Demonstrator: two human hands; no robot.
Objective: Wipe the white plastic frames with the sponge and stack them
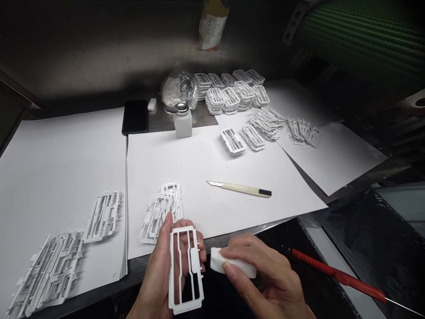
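Observation:
My left hand (159, 270) holds a white plastic frame part (185, 269) upright at the near edge of the table, fingers behind it. Just to its right, my right hand (265, 279) pinches a small white sponge block (229, 264), which sits close to the frame's right edge. Beyond my left hand, two more white frames (161, 212) lie overlapping on a white paper sheet (212, 168). A craft knife (241, 188) with a pale handle lies on the same sheet, blade pointing left.
Stacks of white frames (232, 95) fill the back right, and more lie at the near left (56, 270). A white pump dispenser bottle (182, 118), a black phone (135, 116) and a crumpled plastic bag (179, 88) stand at the back. A red-handled tool (338, 277) lies at the right.

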